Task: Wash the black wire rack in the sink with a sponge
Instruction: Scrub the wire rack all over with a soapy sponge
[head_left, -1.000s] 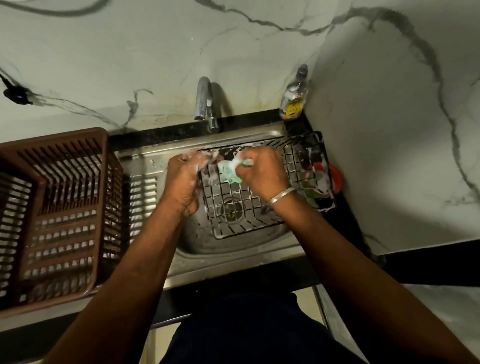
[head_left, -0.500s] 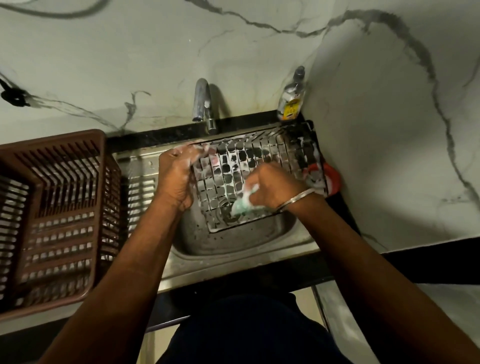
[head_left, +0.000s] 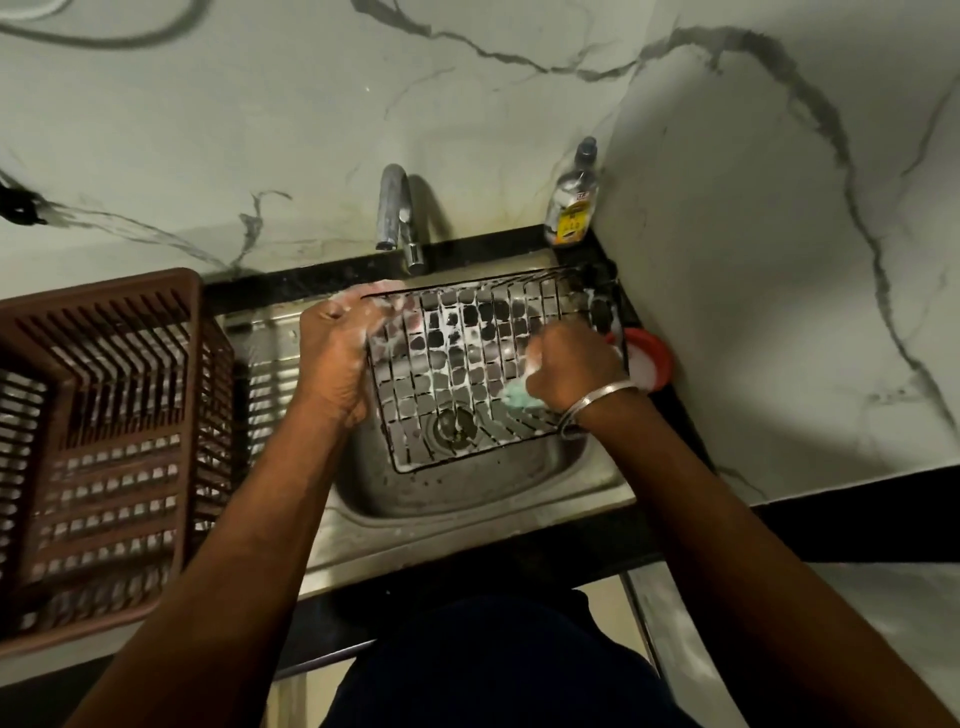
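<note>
Head view, looking straight down at a kitchen counter.

Shows the black wire rack (head_left: 467, 364) propped at a tilt inside the steel sink (head_left: 467, 535), near edge low in the basin just in front of the drain (head_left: 454, 423), far edge raised toward the tap (head_left: 397, 213). Shows white foam filling many cells of the grid and clinging to the wires.

Left hand (head_left: 337, 358): placed at the rack's left side, fingers curled round the upper left corner of the frame and holding it firmly, knuckles and fingertips coated in foam.

Right hand (head_left: 576, 364): placed at the rack's lower right, fist closed tight on the pale green sponge (head_left: 517, 396) and pressing it against the grid; only the sponge's lower left end visible below the fingers. Wears a metal bangle (head_left: 597, 400) on the wrist.

Surroundings: brown slatted plastic crate (head_left: 104, 441) on the ribbed draining board to the left of the basin; clear bottle (head_left: 574, 202) with a yellow label upright in the back right corner, against the veined marble wall (head_left: 260, 130); red-rimmed round object (head_left: 652, 358) on the dark counter just beyond the rack's right edge, partly hidden behind the right hand, kind not discernible. No water visible at the tap's spout.
</note>
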